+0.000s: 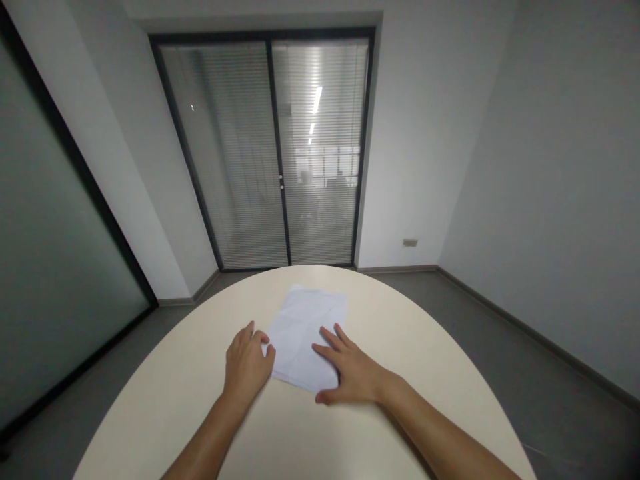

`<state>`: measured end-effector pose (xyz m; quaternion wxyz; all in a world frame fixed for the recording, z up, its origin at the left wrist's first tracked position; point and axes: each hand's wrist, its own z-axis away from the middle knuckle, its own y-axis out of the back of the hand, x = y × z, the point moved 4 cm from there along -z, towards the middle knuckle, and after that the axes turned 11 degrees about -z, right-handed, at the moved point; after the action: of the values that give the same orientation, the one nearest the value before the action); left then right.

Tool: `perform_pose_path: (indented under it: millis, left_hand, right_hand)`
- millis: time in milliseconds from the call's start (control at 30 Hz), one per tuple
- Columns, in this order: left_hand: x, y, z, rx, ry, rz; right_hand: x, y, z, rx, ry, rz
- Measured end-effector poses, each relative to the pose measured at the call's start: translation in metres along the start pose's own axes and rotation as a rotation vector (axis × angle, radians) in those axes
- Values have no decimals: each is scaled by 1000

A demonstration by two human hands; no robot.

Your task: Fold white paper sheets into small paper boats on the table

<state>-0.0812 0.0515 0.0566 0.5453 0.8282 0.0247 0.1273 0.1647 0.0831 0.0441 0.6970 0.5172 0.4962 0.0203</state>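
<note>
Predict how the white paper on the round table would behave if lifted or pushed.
The white paper looks thin and faintly creased, so it would probably flop if lifted by one edge. Lying on the smooth-looking table, it would likely slide when pushed.

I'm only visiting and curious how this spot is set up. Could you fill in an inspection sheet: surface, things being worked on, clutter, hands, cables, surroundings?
Surface: pale table with a curved edge.
Things being worked on: white paper with faint creases, lying on the table; one sheet or several, I cannot tell.
Clutter: nothing seen.
Left hand: at the paper's left edge, fingers bent; whether it grips is unclear.
Right hand: spread over the paper's right side.
Cables: nothing seen.
Surroundings: dark-framed glass panels with blinds ahead, a small wall plate low down, grey floor.
</note>
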Motion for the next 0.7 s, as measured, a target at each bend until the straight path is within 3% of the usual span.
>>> perform_pose_path:
  millis: [67, 167, 233, 367, 500, 700]
  left_hand:
    - [17, 1, 7, 29, -199, 76]
    - [47, -7, 29, -200, -579, 256]
    - [57, -12, 42, -299, -661, 295]
    - [65, -22, 50, -420, -617, 218]
    - [63, -28, 39, -440, -507, 128]
    - [20, -39, 20, -431, -416, 169]
  right_hand:
    - [0, 0, -1, -17, 53, -17]
    - [4, 2, -2, -28, 147, -55]
    - [10, 6, -2, -19, 190, -82]
    - [28, 19, -3, 90, 222, -199]
    - [49, 28, -7, 294, 74, -104]
    - [67, 22, -21, 139, -94, 106]
